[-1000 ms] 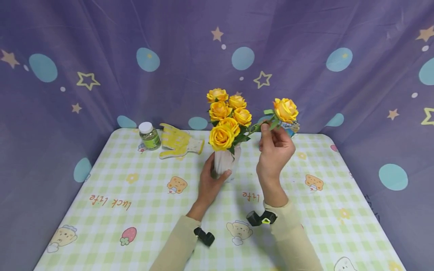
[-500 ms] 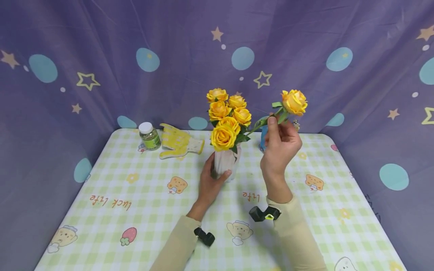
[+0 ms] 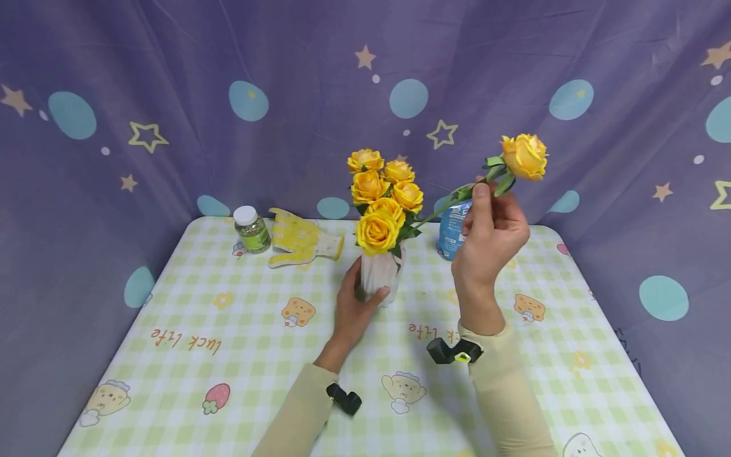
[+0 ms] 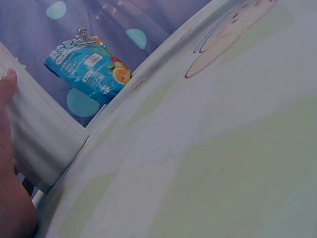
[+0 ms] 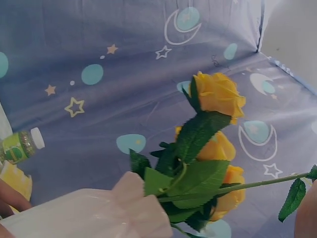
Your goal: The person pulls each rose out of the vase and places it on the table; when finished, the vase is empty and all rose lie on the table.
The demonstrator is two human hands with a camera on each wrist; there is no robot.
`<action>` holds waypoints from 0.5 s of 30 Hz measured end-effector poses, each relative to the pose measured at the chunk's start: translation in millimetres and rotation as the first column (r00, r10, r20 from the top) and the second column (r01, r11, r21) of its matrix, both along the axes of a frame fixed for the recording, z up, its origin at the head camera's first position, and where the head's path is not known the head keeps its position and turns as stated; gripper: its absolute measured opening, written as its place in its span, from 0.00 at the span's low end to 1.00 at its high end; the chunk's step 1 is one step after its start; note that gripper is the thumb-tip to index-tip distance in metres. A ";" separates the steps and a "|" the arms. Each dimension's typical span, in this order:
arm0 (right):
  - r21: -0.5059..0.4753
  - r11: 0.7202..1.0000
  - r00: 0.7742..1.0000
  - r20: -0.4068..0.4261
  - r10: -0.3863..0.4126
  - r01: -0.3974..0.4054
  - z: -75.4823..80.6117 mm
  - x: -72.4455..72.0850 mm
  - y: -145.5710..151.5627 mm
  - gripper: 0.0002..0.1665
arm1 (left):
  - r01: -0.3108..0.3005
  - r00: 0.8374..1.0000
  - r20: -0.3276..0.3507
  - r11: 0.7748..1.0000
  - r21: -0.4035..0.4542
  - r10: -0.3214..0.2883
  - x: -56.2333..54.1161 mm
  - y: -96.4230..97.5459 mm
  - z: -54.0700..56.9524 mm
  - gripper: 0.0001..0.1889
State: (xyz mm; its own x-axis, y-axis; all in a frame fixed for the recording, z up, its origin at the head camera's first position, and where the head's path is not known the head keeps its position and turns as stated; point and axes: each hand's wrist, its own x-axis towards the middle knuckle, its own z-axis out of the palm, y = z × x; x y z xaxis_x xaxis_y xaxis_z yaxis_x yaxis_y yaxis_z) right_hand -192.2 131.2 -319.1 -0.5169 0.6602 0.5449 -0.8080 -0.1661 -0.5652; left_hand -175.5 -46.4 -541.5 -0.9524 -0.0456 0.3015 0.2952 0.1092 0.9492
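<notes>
Yellow rose (image 3: 525, 157), one, long-stemmed, green-leaved: we found it raised to the right of the vase (image 3: 378, 277), its stem slanting down towards the vase's mouth, where leaves hid the lower end from us.
Right hand (image 3: 491, 238): grip pinching that stem just below the bloom.
Left hand (image 3: 354, 309): grip curled round the vase's side, thumb across the near face.
Vase: one, whitish, ruffled rim, upright on the desk (image 3: 257, 374).
Six yellow roses (image 3: 379, 231): bunched in the vase, blooms above its rim.
Further items we listed: jar (image 3: 252, 230), white lid, green label, far left; glove (image 3: 302, 238), yellow and white, lying just beside it; pouch (image 3: 452, 231), blue, near the far edge, partly behind the right hand in the head view, with a metal clip (image 4: 83, 38) at its top.
Backdrop: purple curtain (image 3: 320, 70), printed with stars.
</notes>
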 end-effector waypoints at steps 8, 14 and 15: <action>-0.023 0.999 0.999 -0.025 -0.024 0.023 8.4 -1.6 11.0 0.05 | -0.008 1.000 0.006 1.000 -0.008 0.008 -1.4 -0.1 -2.4 0.45; -0.068 0.997 0.999 -0.025 -0.043 0.042 14.2 -0.7 20.9 0.05 | -0.017 1.000 0.011 1.000 -0.021 0.017 -1.2 -0.4 -0.4 0.45; -0.076 0.996 0.999 -0.023 -0.046 0.044 15.5 -0.5 23.0 0.04 | -0.017 1.000 0.013 1.000 -0.020 0.018 -1.0 -0.5 -0.3 0.45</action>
